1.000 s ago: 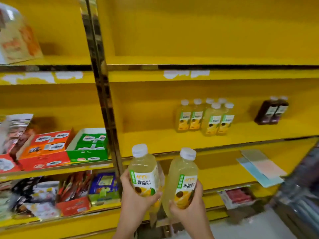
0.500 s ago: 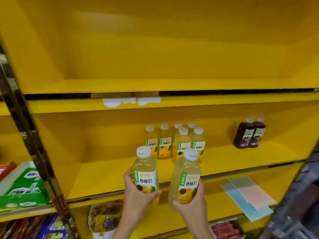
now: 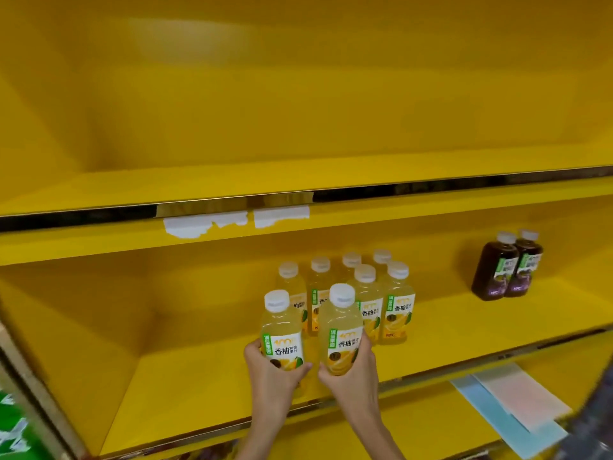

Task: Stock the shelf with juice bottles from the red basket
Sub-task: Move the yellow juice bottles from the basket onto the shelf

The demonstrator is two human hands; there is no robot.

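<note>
My left hand (image 3: 272, 373) grips a pale yellow juice bottle (image 3: 282, 330) with a white cap and a green-and-white label. My right hand (image 3: 351, 376) holds a second bottle (image 3: 341, 330) of the same kind, close beside the first. Both bottles are upright over the front part of the middle yellow shelf (image 3: 185, 386), just in front of a cluster of several matching yellow bottles (image 3: 381, 300) that stand on that shelf. The red basket is out of view.
Two dark purple juice bottles (image 3: 507, 267) stand at the right of the same shelf. The shelf above (image 3: 298, 180) holds nothing visible, with torn white label scraps (image 3: 205, 224) on its front edge. Pink and blue sheets (image 3: 517, 400) lie on the lower shelf. A green box (image 3: 13, 433) shows at bottom left.
Both hands have carried their bottles up and forward, from below the shelf edge to just in front of the yellow bottle cluster. The view has shifted right and closer to the shelf.
</note>
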